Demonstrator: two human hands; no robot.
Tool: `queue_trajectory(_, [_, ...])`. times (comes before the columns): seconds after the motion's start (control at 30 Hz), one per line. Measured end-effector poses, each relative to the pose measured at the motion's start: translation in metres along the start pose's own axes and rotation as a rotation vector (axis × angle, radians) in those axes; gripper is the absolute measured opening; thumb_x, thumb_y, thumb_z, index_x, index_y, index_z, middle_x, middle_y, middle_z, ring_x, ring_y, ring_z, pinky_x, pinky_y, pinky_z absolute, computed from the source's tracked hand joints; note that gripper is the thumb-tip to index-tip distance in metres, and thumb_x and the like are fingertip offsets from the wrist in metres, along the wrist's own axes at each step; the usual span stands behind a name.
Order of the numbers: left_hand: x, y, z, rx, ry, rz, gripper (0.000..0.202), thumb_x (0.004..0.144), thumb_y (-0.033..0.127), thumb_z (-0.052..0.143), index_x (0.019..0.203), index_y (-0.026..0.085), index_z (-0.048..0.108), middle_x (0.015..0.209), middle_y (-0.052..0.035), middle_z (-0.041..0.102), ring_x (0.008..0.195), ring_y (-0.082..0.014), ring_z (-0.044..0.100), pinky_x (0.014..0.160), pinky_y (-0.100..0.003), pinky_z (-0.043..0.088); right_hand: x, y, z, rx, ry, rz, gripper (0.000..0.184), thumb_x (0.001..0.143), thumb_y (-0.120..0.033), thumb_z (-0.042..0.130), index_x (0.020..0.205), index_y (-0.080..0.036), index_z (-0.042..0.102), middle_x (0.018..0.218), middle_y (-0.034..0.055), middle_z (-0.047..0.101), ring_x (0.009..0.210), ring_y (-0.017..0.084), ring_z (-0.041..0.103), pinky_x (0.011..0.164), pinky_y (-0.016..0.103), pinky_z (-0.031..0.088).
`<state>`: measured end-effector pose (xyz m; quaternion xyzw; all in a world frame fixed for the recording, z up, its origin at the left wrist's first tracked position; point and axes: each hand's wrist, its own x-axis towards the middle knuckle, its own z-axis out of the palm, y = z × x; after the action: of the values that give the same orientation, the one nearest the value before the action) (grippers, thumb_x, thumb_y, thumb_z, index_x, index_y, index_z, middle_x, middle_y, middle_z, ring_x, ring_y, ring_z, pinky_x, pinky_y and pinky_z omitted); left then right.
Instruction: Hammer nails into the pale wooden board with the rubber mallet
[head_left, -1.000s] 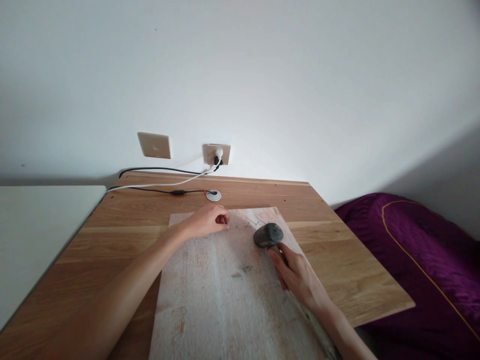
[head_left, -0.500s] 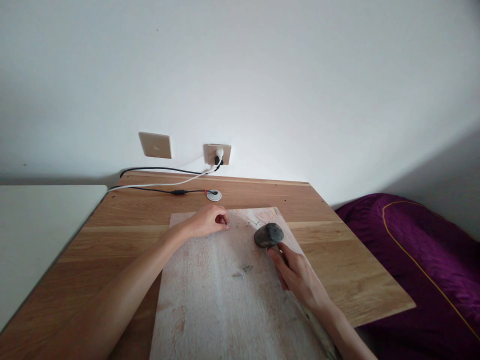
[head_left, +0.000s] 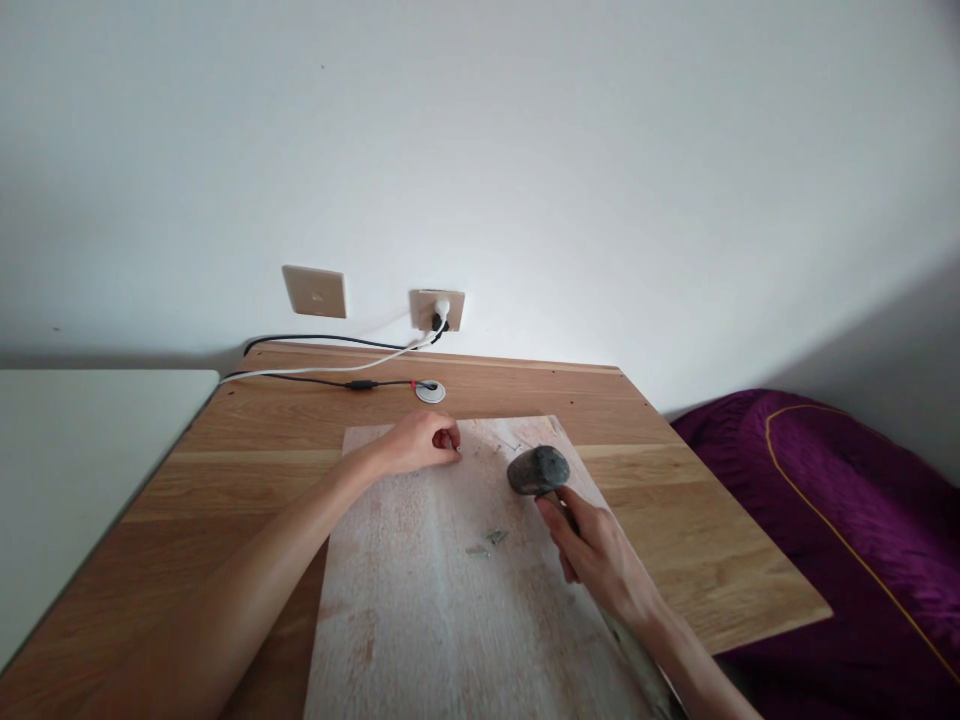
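The left hand (head_left: 417, 442) reached forward, fingers curled, pinching a small nail (head_left: 458, 449) over the far end of a pale board (head_left: 405, 600). The right hand (head_left: 596, 550), angled inward, gripped a dark-headed mallet (head_left: 538, 470) over the board's right side.

Soft, muted light, wall (head_left: 525, 180) palest mid-frame, dimmer corners, broad shadow at right, sheen on cloth (head_left: 885, 490), nails (head_left: 496, 537) slightly blurred, edges stretched
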<state>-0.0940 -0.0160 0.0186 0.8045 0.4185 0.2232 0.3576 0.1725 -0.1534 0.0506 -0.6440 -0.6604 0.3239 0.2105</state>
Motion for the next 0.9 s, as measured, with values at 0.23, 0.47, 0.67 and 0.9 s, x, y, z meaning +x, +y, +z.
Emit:
queue_trajectory(0.23, [0.002,-0.004,0.001,0.011,0.018,0.015,0.007,0.075,0.023,0.075,0.078,0.017,0.075,0.063,0.0018,0.060,0.061,-0.0137,0.054,0.060,-0.025,0.035,0.018,-0.043,-0.001,-0.017,-0.067,-0.052,0.033,0.101,-0.049,0.039,0.086,-0.024,0.054,0.043,-0.0072,0.051,0.038,0.014,0.056,0.044,0.022,0.039])
queue_trajectory(0.47, [0.000,-0.008,0.002,-0.059,-0.002,0.033,0.011,0.074,0.018,0.068,0.080,0.016,0.077,0.063,0.0031,0.056,0.061,-0.0122,0.050,0.060,-0.024,0.033,0.038,-0.061,0.016,-0.017,-0.083,-0.099,0.029,0.103,-0.044,0.039,0.092,-0.023,0.055,0.045,-0.0087,0.051,0.038,0.013,0.058,0.043,0.021,0.039])
queue_trajectory(0.67, [0.001,-0.011,0.003,-0.087,-0.001,0.066,0.011,0.075,0.022,0.068,0.078,0.015,0.077,0.065,0.0029,0.056,0.062,-0.0120,0.049,0.060,-0.024,0.032,0.040,-0.060,0.025,-0.066,-0.082,-0.082,0.026,0.104,-0.039,0.039,0.092,-0.023,0.055,0.044,-0.0089,0.050,0.039,0.014,0.059,0.046,0.022,0.041])
queue_trajectory(0.9, [0.000,-0.008,0.002,-0.058,-0.010,0.049,0.011,0.074,0.018,0.067,0.077,0.015,0.077,0.063,0.0041,0.053,0.060,-0.0108,0.045,0.060,-0.024,0.032,0.042,-0.059,0.026,-0.081,-0.073,-0.079,0.026,0.102,-0.040,0.040,0.090,-0.023,0.055,0.043,-0.0077,0.050,0.038,0.015,0.060,0.044,0.022,0.041])
